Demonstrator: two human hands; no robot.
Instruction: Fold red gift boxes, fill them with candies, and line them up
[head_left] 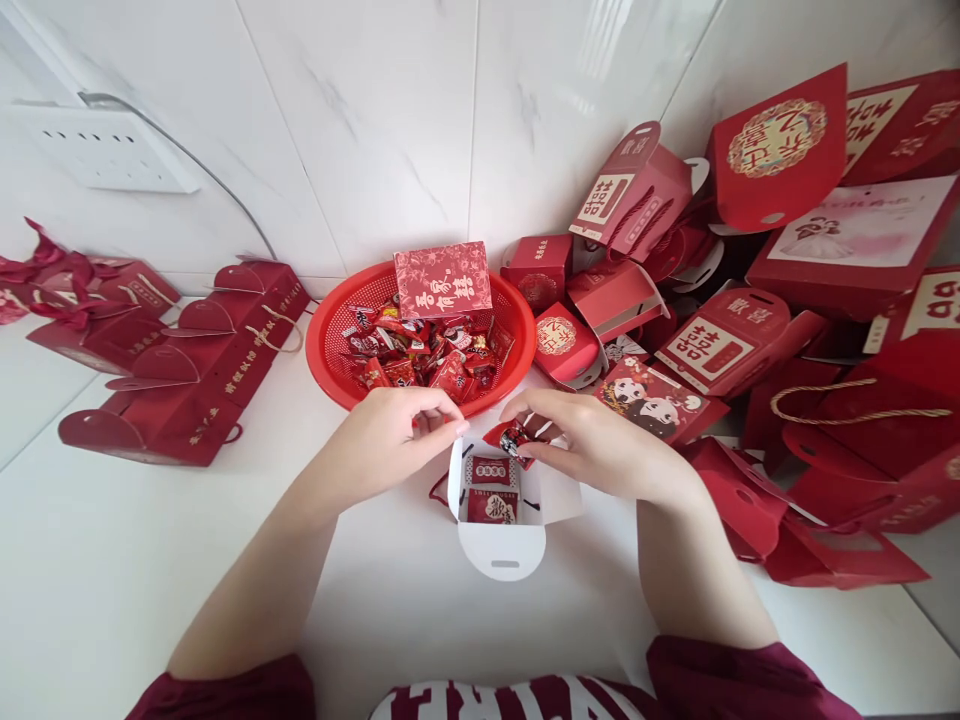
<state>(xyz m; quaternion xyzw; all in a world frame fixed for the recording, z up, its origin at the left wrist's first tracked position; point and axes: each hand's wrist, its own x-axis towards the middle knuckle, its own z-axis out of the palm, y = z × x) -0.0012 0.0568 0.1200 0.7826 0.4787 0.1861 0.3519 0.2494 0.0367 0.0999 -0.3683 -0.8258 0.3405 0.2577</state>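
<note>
In front of me stands a small box (501, 552), white inside, with its flaps folded out. Two red candy packets lie in it, one (492, 507) in front of the other (492, 470). My right hand (581, 435) pinches a red and dark wrapped candy (513, 440) above the box's far right side. At the far left corner of the box is my left hand (405, 430), thumb and fingertips pressed together; whether anything is between them is hidden. Just beyond both hands, a red plastic basket (324, 345) holds many wrapped candies (450, 365).
A red card (442, 280) with gold characters lies across the basket's back. Red gift boxes (712, 340) are heaped on the right. More boxes stand in a row (217, 350) on the left, some with ribbons (71, 275). A power strip (105, 150) is on the tiled wall.
</note>
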